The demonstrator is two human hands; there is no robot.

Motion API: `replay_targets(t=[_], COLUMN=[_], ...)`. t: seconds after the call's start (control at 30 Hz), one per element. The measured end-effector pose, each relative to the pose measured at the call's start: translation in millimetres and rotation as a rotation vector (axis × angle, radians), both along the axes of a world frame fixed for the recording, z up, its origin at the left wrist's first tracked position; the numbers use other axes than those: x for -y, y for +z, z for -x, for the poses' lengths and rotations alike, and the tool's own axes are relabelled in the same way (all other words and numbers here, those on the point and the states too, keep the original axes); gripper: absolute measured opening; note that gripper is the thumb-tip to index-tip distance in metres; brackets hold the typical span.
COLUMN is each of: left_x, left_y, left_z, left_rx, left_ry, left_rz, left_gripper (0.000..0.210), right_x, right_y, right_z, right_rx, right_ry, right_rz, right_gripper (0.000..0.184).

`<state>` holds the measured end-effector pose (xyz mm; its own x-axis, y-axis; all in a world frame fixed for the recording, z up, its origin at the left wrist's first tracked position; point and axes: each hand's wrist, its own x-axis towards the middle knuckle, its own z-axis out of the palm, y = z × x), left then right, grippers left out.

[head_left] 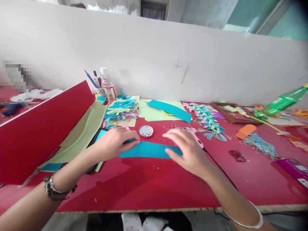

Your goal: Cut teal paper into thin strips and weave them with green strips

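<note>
A long blue paper strip [149,150] lies crosswise on the red table in front of me. My left hand [117,141] has its thumb and fingers pinched together at the strip's upper edge, left of the middle. Over the strip's right end, my right hand [186,149] is held with fingers curved and thumb apart, nothing in its grasp. Just beyond the strip sits a round white lid [146,131] with small dark specks. Partly behind my right hand lies a pink glue gun [197,138], its black cord running toward the table edge.
A red board [48,128] leans at the left beside green paper sheets [79,134]. Cut paper strips [122,110] are piled near a plastic bottle [109,86]. A fringed paper garland [208,118], a green bottle [279,104] and a purple box [295,171] lie rightward.
</note>
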<state>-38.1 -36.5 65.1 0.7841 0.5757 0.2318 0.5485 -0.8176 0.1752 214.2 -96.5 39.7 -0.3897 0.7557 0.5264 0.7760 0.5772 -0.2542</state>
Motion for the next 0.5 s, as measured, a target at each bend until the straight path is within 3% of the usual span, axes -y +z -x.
replay_targets(t=[0.07,0.17,0.33,0.5], left_x=[2.7,6.2,10.9,6.6], left_y=[0.3,-0.8,-8.8,-11.6], left_z=[-8.2,-19.0,-35.2,-26.6], left_rx=[-0.016,-0.081,-0.086,-0.037], left_ry=[-0.037,-0.071,-0.17,-0.233], left_rz=[-0.065,-0.221,-0.51,-0.705], left_gripper=[0.021,0.018,0.02,0.024], right_x=[-0.5,-4.8,-12.1,-13.1], right_y=[1.8,0.1,5.4,9.7], right_z=[15.2,26.5,37.3,35.2], right_rx=[0.083,0.109,0.063,-0.059], right_ry=[0.072,0.05,0.099,0.236], right_rz=[0.124,0.278,0.367,0.455], right_gripper=[0.016,0.023,0.027,0.032])
